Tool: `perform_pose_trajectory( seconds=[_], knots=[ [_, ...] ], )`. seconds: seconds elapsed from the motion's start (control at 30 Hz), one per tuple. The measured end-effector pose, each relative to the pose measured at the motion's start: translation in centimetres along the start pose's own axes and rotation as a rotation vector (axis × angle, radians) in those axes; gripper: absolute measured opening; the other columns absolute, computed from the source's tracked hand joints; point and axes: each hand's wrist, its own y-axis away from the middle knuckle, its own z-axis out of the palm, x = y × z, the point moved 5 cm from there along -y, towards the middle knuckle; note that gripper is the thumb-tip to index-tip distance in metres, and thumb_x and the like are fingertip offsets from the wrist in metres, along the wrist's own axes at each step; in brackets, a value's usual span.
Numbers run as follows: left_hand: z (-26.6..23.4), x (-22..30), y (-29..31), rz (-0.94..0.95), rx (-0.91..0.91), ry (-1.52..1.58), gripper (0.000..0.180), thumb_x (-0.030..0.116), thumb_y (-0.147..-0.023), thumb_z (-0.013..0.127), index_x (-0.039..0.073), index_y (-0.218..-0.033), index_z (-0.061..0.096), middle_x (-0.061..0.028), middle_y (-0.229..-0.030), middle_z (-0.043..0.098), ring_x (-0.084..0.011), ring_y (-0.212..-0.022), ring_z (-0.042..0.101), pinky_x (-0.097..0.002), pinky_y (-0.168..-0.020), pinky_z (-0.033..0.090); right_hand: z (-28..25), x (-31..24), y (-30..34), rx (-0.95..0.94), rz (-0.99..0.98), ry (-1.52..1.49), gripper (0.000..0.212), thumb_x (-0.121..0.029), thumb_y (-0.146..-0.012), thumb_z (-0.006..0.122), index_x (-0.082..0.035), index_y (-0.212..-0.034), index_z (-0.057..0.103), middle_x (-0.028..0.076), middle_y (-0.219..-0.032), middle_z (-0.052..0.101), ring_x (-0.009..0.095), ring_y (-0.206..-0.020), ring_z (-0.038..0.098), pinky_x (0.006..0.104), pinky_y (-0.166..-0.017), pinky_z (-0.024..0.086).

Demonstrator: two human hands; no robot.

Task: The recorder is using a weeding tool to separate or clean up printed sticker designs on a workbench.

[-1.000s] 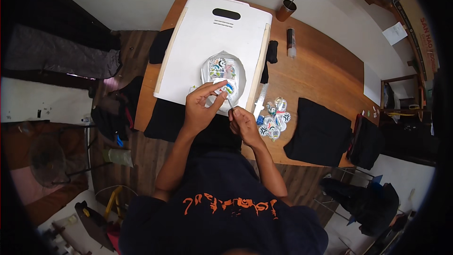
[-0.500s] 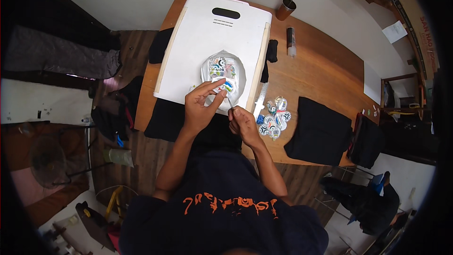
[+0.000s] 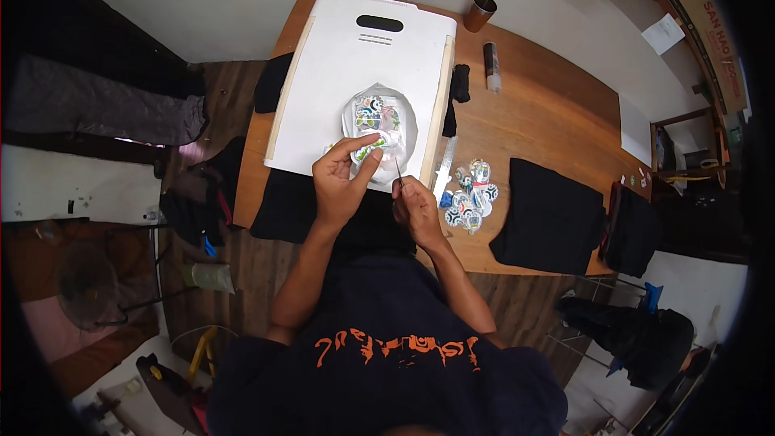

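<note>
Over a large white board, my left hand pinches a small printed cutout, white with green marks, between thumb and fingers. To its right, my right hand is closed around a thin dark pointed tool whose tip points up; whether it is tweezers or a blade I cannot tell. Beneath and beyond the cutout, several colourful printed pieces lie in a rounded, white, uneven-edged hollow on the board. The tool's tip stands apart from the cutout.
On the brown table, right of the board, lies a pile of round printed cutouts beside a clear ruler. Folded black cloth is further right. A brown cup and a dark tube stand or lie at the back.
The cutout in my left hand has turned, showing green marks where blue and red showed before. My right hand's tool has drawn away from it. The whole view has shifted slightly.
</note>
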Motion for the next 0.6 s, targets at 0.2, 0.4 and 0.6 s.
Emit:
perform_pose_trajectory(
  seconds=[0.2, 0.4, 0.6],
  knots=[
    [0.2, -0.1, 0.4, -0.100, 0.065, 0.195, 0.028, -0.009, -0.086, 0.067, -0.011, -0.114, 0.062, -0.0149, -0.104, 0.067, -0.0168, -0.095, 0.066, -0.0260, -0.086, 0.054, 0.9, 0.1, -0.9, 0.003, -0.022, -0.081, 0.038, -0.039, -0.106, 0.039, -0.005, -0.092, 0.051, -0.006, -0.058, 0.034, 0.004, -0.047, 0.028, 0.0217, -0.045, 0.024],
    [0.4, -0.1, 0.9, -0.117, 0.070, 0.160, 0.031, -0.010, -0.086, 0.067, -0.012, -0.116, 0.061, -0.0156, -0.105, 0.067, -0.0165, -0.097, 0.065, -0.0258, -0.086, 0.054, 1.4, 0.2, -1.3, -0.003, -0.021, -0.164, 0.038, -0.038, -0.106, 0.039, -0.005, -0.093, 0.051, -0.005, -0.055, 0.031, 0.004, -0.044, 0.026, 0.0224, -0.044, 0.023],
    [-0.1, -0.2, 1.2, -0.067, 0.098, 0.125, 0.029, -0.010, -0.088, 0.065, -0.011, -0.117, 0.062, -0.0147, -0.108, 0.066, -0.0145, -0.097, 0.064, -0.0241, -0.085, 0.053, 1.7, 0.2, -1.4, 0.001, -0.035, -0.193, 0.038, -0.038, -0.106, 0.039, -0.005, -0.093, 0.051, -0.006, -0.055, 0.031, 0.004, -0.044, 0.025, 0.0225, -0.043, 0.022]
  ],
)
